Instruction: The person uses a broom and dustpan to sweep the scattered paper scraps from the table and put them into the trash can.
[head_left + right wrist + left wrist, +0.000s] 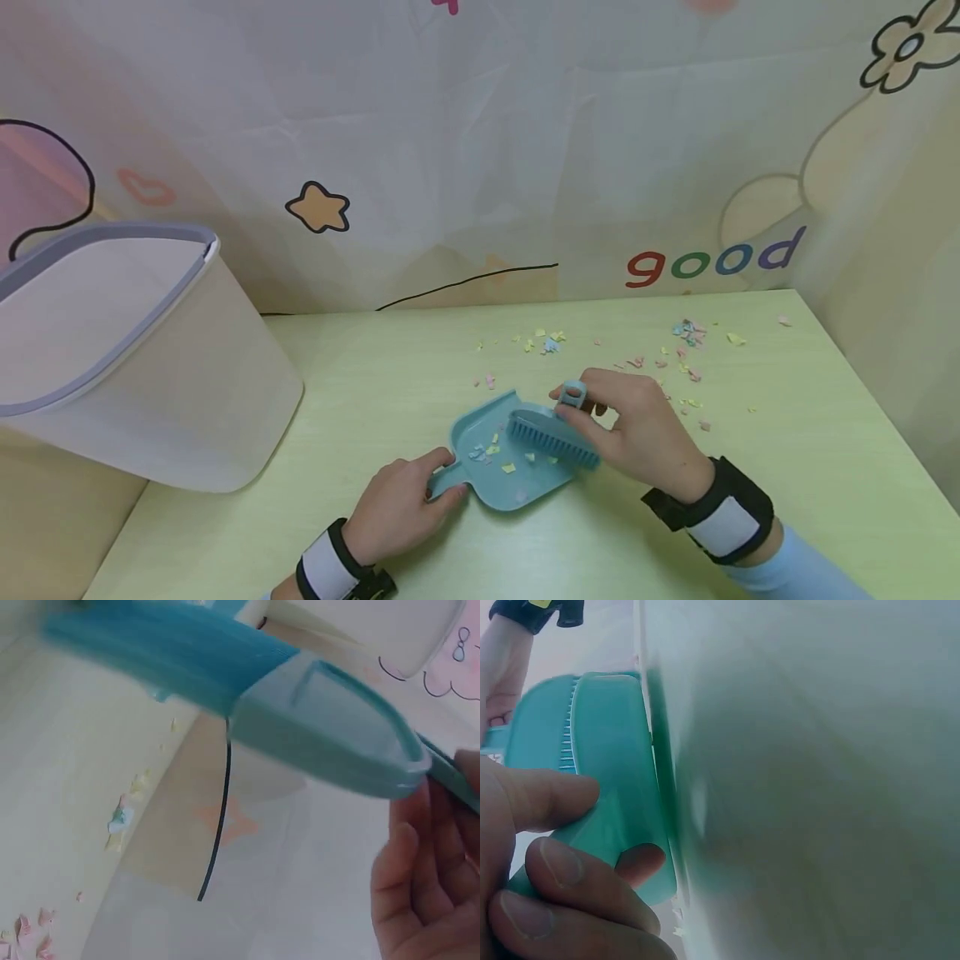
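The dustpan [504, 454] lies flat on the green surface [787, 467], with the left hand [401, 508] curling its fingers [570, 881] round the pan's handle. The right hand [645, 433] grips the small brush [553, 437], its bristles resting on the dustpan's open edge. Paper scraps [686, 333] lie scattered beyond the dustpan, a few inside it, and a white bin [127, 350] stands well to the dustpan's left.

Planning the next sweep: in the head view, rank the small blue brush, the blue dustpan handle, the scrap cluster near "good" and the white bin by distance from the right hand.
1. Small blue brush, held in right hand.
2. Blue dustpan handle, leftward.
3. Scrap cluster, far side.
4. White bin, far left.
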Motion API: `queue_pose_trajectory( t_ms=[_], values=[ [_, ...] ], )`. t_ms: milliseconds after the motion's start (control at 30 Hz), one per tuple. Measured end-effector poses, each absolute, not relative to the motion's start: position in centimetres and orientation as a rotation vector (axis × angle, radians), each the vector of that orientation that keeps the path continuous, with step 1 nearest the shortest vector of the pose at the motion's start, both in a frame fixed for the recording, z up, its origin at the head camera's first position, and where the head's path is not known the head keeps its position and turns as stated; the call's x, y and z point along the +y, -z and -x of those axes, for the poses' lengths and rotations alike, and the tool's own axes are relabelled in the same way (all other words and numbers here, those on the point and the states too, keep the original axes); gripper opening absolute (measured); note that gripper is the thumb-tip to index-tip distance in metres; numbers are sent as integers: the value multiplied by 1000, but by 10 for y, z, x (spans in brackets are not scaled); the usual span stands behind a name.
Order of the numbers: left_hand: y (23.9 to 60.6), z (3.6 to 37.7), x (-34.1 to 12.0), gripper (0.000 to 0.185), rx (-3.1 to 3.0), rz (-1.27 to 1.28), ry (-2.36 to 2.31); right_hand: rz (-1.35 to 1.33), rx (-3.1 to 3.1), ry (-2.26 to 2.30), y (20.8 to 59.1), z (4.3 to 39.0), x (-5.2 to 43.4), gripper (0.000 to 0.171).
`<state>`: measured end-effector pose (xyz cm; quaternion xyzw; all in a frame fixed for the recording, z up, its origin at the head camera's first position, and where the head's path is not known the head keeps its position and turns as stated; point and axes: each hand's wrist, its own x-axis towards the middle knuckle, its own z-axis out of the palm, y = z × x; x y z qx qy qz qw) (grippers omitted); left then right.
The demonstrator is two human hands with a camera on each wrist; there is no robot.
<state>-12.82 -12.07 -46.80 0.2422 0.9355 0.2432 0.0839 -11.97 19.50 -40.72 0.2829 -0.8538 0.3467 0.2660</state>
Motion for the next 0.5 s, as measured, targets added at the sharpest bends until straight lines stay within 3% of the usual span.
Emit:
queue_pose_trajectory(
  t_ms=[200,500],
  values=[
    [469,129,-121,24,2781,-724,-731,-586,-2202,-987,400,122,203,17],
    [468,128,-121,23,2787,-717,-755,-495,-2247,-670,401,121,207,14]
  ],
)
